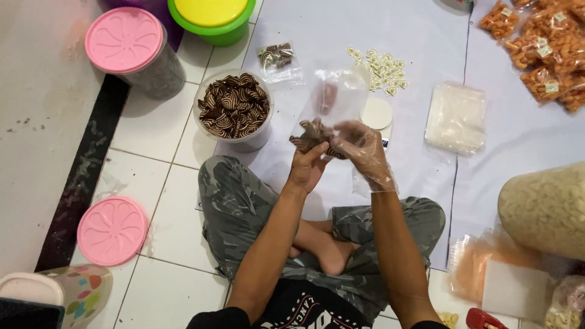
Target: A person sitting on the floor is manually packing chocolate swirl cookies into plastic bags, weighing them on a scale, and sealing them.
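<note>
Crossed legs in camouflage trousers lie nearest. Above them the left hand, bare, pinches the mouth of a clear bag, and the gloved right hand closes on striped brown-and-cream snacks at that opening. Both forearms rise, wrists bent inward. The bag looks barely filled; one small packed bag lies beyond the fingers, while the tub left of them is nearly full.

one head-worn camera looks steeply down from close above. the crossed legs fill the lower centre, the tiled floor spreads left.
</note>
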